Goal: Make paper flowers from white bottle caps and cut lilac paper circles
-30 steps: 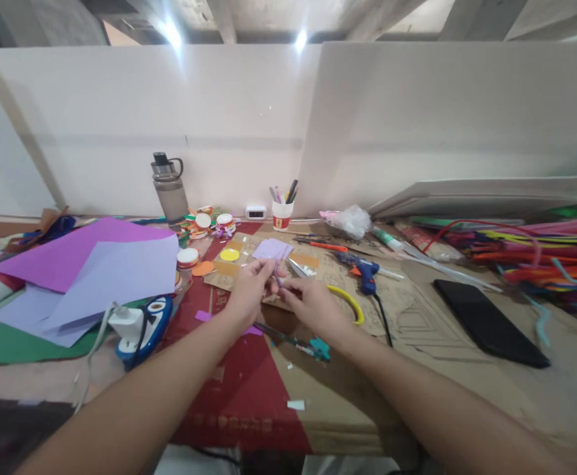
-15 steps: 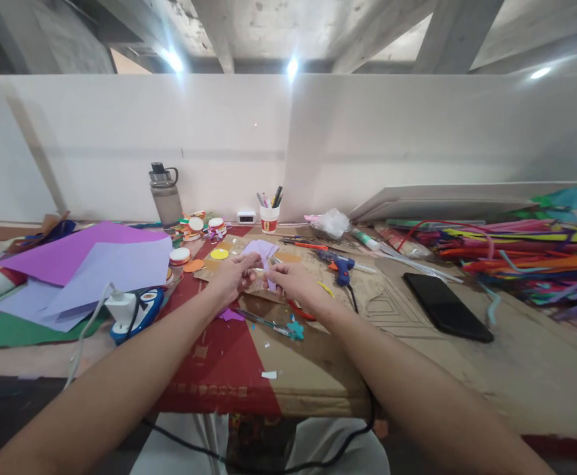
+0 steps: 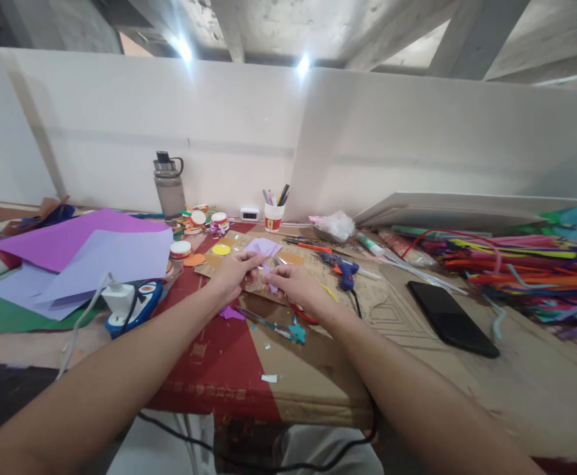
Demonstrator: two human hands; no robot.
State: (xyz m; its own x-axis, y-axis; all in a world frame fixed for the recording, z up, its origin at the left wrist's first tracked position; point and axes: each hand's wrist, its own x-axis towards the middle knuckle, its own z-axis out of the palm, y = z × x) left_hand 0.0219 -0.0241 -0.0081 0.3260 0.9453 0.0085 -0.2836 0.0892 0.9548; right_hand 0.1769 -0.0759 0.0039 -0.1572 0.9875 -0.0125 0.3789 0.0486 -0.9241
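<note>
My left hand (image 3: 235, 274) and my right hand (image 3: 296, 285) meet over the cardboard-covered middle of the table. Between their fingertips is a small piece of lavender paper (image 3: 267, 272), pinched from both sides. Just behind it lies a wider lavender paper piece (image 3: 265, 247); I cannot tell whether the two are joined. A red loop (image 3: 304, 315), perhaps a scissor handle, shows partly under my right hand. Nearer me are a pen (image 3: 269, 323), a teal star-shaped piece (image 3: 297, 332) and a purple paper scrap (image 3: 232, 313). A yellow disc (image 3: 221, 250) sits beyond my left hand.
Left are purple and lavender sheets (image 3: 120, 254) and a blue power strip (image 3: 147, 297). A bottle (image 3: 169, 188) and a pen cup (image 3: 274, 216) stand behind. Rightward lie a blue glue gun (image 3: 348, 274) with a cord, a black phone (image 3: 451, 318) and colourful pipe cleaners (image 3: 526, 264).
The camera view has tilted and shifted slightly. Both hands remain together at the lavender paper, with only small finger movement.
</note>
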